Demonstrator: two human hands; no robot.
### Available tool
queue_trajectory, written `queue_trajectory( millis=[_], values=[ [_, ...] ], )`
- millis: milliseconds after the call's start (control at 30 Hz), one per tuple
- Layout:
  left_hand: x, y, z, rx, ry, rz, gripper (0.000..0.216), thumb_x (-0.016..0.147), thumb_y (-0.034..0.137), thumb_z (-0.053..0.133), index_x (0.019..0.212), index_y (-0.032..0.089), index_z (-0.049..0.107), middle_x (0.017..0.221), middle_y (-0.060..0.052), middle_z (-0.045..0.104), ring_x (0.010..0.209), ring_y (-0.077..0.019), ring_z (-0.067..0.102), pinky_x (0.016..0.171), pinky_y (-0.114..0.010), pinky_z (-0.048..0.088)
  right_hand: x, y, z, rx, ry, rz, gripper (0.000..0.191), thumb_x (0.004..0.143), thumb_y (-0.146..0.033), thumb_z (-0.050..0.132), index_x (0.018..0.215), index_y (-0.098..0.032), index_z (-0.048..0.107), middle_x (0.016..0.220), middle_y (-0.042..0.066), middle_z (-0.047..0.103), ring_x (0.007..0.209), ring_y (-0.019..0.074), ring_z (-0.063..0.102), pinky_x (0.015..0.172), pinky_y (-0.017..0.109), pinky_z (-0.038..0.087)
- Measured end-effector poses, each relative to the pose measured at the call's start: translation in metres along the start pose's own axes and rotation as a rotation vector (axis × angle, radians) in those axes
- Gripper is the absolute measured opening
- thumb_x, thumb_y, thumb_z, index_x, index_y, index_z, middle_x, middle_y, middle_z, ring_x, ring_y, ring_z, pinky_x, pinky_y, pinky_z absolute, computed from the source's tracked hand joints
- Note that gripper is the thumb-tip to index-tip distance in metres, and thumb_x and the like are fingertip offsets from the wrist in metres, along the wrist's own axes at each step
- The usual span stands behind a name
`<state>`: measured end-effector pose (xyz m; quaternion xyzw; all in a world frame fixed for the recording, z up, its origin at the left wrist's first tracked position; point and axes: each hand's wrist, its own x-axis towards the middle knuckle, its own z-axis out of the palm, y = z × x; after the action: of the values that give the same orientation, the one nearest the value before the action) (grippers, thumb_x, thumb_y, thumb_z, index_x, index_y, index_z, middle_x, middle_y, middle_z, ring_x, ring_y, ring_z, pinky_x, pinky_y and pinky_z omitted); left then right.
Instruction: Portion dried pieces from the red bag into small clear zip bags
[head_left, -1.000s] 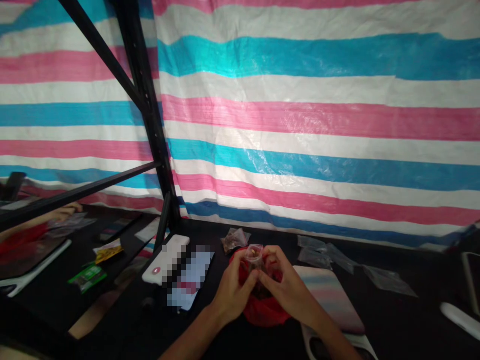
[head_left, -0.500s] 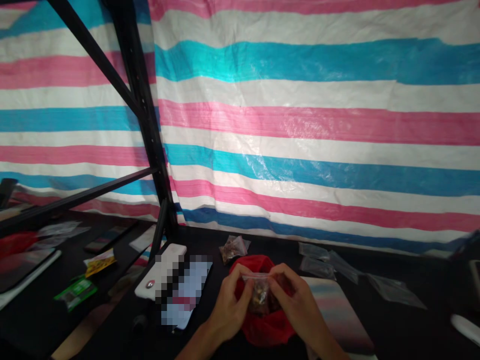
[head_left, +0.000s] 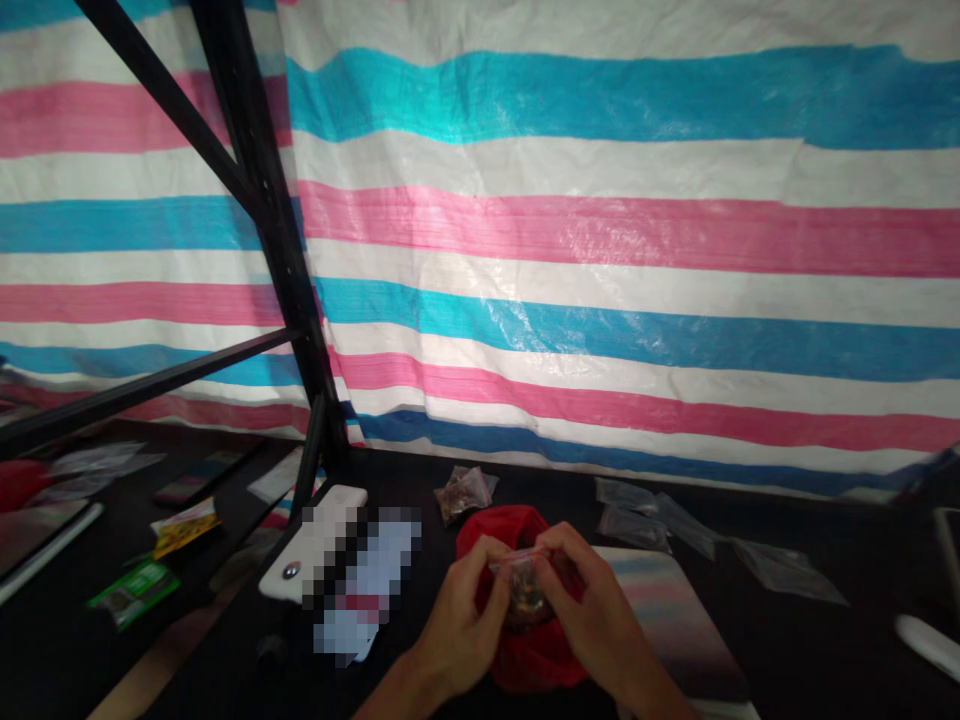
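Observation:
Between my hands is a small clear zip bag (head_left: pixel 527 592) with brownish bits inside, its top edge running from one hand to the other. My left hand (head_left: pixel 469 615) pinches the left end of that edge between thumb and fingers. On the opposite end, my right hand (head_left: pixel 589 605) pinches it the same way. Beneath them lies a red bag (head_left: pixel 536 665), open, with dark contents partly hidden by my hands. Just behind it, a filled clear zip bag (head_left: pixel 465 493) rests on the black table (head_left: pixel 420 640).
Flat clear bags (head_left: pixel 634 515) lie at the back right. A flat pale-striped object (head_left: pixel 667 620) sits right of the red bag. Left are a white phone-like device (head_left: pixel 281 580), a blurred screen (head_left: pixel 367 585), a black metal frame (head_left: pixel 277 230), and green (head_left: pixel 135 590) and yellow (head_left: pixel 186 525) packets.
The camera view has shifted slightly. Both hands still pinch the zip bag's top edge, and the bag has tilted a little between them.

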<state>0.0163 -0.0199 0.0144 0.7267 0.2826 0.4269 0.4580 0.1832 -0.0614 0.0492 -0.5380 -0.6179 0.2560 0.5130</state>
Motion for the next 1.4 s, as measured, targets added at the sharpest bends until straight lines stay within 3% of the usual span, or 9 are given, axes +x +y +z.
queue_trajectory(
  millis=[200, 400, 767, 1000, 1100, 1267, 1400],
  values=[
    [0.002, 0.002, -0.002, -0.016, 0.014, 0.012, 0.028, 0.103, 0.041, 0.043, 0.091, 0.021, 0.058, 0.087, -0.004, 0.066, 0.079, -0.0174, 0.061, 0.074, -0.027, 0.049, -0.002, 0.001, 0.001, -0.008, -0.058, -0.005, 0.021, 0.094, -0.041, 0.058, 0.084, -0.023, 0.063, 0.083, 0.000, 0.058, 0.073, 0.0169, 0.054, 0.067, 0.028, 0.043],
    [0.002, 0.001, 0.000, 0.008, 0.025, 0.018, 0.027, 0.102, 0.040, 0.045, 0.088, 0.021, 0.059, 0.085, -0.003, 0.066, 0.078, -0.0179, 0.061, 0.074, -0.028, 0.049, -0.005, 0.000, 0.003, 0.001, -0.036, 0.000, 0.025, 0.095, -0.040, 0.059, 0.077, -0.022, 0.061, 0.078, -0.001, 0.055, 0.070, 0.0163, 0.052, 0.065, 0.028, 0.042],
    [0.003, 0.001, -0.003, 0.027, -0.011, -0.014, 0.030, 0.104, 0.042, 0.039, 0.093, 0.020, 0.056, 0.090, -0.005, 0.066, 0.082, -0.0181, 0.062, 0.077, -0.028, 0.048, -0.005, 0.002, 0.009, 0.055, -0.044, 0.041, 0.027, 0.093, -0.046, 0.061, 0.084, -0.022, 0.069, 0.082, 0.001, 0.063, 0.071, 0.0166, 0.056, 0.067, 0.027, 0.044],
    [0.000, 0.001, -0.003, 0.046, -0.035, -0.002, 0.028, 0.105, 0.041, 0.037, 0.095, 0.020, 0.054, 0.088, -0.002, 0.062, 0.078, -0.0159, 0.056, 0.073, -0.027, 0.045, -0.009, 0.003, 0.010, 0.078, -0.063, 0.108, 0.025, 0.090, -0.042, 0.060, 0.076, -0.022, 0.058, 0.070, -0.003, 0.055, 0.062, 0.0142, 0.050, 0.058, 0.025, 0.040],
    [0.000, 0.001, -0.002, 0.035, -0.020, 0.002, 0.025, 0.104, 0.040, 0.040, 0.095, 0.021, 0.053, 0.092, -0.003, 0.061, 0.081, -0.0161, 0.057, 0.076, -0.027, 0.046, -0.010, 0.003, 0.010, 0.068, -0.046, 0.099, 0.025, 0.090, -0.041, 0.058, 0.074, -0.022, 0.053, 0.068, -0.004, 0.051, 0.062, 0.0138, 0.049, 0.057, 0.024, 0.040],
    [0.001, 0.001, -0.001, 0.031, 0.036, 0.058, 0.024, 0.104, 0.037, 0.042, 0.089, 0.020, 0.052, 0.094, -0.004, 0.062, 0.084, -0.0160, 0.058, 0.080, -0.027, 0.046, -0.012, -0.002, 0.011, 0.044, -0.070, 0.069, 0.024, 0.094, -0.044, 0.056, 0.086, -0.023, 0.060, 0.080, -0.001, 0.060, 0.070, 0.0157, 0.056, 0.064, 0.025, 0.044],
    [0.000, -0.002, -0.001, 0.055, 0.026, 0.117, 0.021, 0.103, 0.033, 0.044, 0.089, 0.021, 0.053, 0.094, -0.004, 0.063, 0.085, -0.0157, 0.059, 0.080, -0.027, 0.047, -0.009, -0.001, 0.009, -0.009, -0.071, 0.001, 0.024, 0.095, -0.041, 0.055, 0.080, -0.023, 0.060, 0.081, 0.000, 0.059, 0.071, 0.0155, 0.056, 0.065, 0.025, 0.044]
  ],
)
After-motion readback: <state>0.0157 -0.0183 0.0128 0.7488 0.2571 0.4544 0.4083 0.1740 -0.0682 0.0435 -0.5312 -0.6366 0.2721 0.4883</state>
